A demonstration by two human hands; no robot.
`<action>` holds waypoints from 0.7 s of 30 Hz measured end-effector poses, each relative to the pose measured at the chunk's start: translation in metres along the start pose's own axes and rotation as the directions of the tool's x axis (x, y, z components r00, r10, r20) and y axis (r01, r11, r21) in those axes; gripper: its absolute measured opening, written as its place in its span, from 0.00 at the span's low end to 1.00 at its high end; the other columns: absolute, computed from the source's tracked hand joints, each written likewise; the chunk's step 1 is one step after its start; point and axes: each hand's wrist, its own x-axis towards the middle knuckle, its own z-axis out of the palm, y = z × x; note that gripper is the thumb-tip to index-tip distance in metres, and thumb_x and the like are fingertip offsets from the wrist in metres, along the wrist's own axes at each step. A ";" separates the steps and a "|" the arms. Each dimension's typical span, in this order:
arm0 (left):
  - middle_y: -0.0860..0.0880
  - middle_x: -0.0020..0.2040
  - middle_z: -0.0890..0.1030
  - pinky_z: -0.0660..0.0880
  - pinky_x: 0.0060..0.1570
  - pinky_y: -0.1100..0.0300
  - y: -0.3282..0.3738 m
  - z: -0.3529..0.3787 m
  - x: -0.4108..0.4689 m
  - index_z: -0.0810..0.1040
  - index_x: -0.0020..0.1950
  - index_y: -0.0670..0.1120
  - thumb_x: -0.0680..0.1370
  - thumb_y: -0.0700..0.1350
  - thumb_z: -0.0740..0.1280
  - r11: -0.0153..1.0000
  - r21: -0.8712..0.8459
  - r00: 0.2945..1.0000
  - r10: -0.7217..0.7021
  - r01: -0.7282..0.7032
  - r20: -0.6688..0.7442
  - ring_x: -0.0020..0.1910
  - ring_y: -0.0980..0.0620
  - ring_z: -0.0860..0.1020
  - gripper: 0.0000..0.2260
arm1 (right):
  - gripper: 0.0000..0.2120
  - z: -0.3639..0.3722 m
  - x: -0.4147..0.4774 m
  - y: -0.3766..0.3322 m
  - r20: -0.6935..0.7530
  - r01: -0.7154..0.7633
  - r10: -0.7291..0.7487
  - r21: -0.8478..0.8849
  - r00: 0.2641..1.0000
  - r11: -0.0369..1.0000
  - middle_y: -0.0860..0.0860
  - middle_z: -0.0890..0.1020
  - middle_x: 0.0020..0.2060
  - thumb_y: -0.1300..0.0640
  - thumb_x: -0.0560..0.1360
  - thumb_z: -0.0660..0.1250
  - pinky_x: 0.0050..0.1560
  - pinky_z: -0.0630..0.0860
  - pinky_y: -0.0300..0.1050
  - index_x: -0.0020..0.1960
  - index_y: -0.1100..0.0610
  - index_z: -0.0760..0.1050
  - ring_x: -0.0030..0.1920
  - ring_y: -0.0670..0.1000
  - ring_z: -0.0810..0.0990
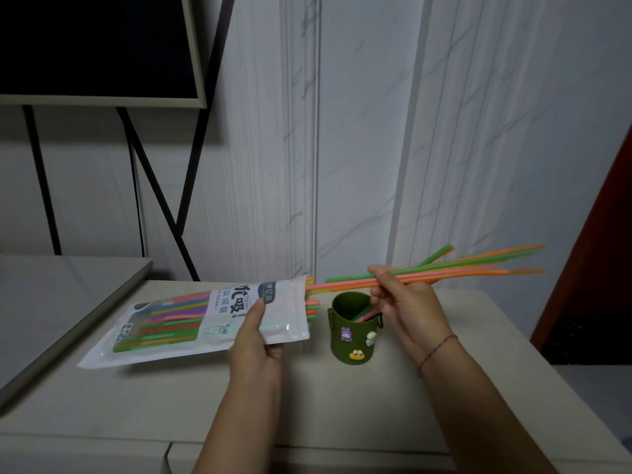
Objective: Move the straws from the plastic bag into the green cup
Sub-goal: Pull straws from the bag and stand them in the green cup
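My left hand (254,340) holds a white plastic bag (164,330) of coloured straws above the table, its open end pointing right. My right hand (402,302) grips a bundle of green, orange and pink straws (478,266), held nearly level and almost clear of the bag's mouth, just above the cup. The green cup (352,331) stands upright on the table under the bundle, with small cartoon charms on its side. A pink and a green straw lean inside it. More straws (171,319) remain in the bag.
The pale table (342,405) ends near me and drops off at the right. A grey board (51,302) lies at the left. A dark screen on a black stand (102,46) is behind it, against a white marbled wall.
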 end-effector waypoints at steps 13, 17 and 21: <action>0.47 0.56 0.82 0.81 0.36 0.52 -0.001 -0.001 0.004 0.73 0.66 0.46 0.72 0.36 0.71 1.000 0.009 1.000 0.002 -0.002 -0.016 0.45 0.52 0.81 0.23 | 0.05 -0.038 0.013 -0.021 -0.107 0.114 -0.173 -0.416 0.979 0.902 0.55 0.77 0.30 0.61 0.74 0.68 0.31 0.78 0.32 0.46 0.63 0.79 0.27 0.46 0.76; 0.46 0.57 0.82 0.80 0.39 0.51 -0.006 -0.001 0.001 0.75 0.59 0.48 0.72 0.36 0.72 0.999 0.030 1.000 -0.011 0.011 -0.007 0.47 0.51 0.82 0.18 | 0.05 -0.031 0.013 -0.006 -0.057 0.090 -0.140 -0.524 0.989 0.847 0.54 0.77 0.29 0.61 0.75 0.67 0.31 0.76 0.33 0.45 0.64 0.78 0.30 0.47 0.75; 0.47 0.57 0.82 0.81 0.44 0.52 -0.008 -0.001 -0.001 0.76 0.53 0.49 0.72 0.36 0.72 0.999 0.035 1.000 -0.010 0.010 0.008 0.48 0.52 0.82 0.13 | 0.04 -0.027 0.015 0.010 0.007 0.038 -0.042 -0.585 0.999 0.810 0.53 0.77 0.29 0.62 0.74 0.67 0.31 0.75 0.33 0.46 0.62 0.78 0.29 0.47 0.75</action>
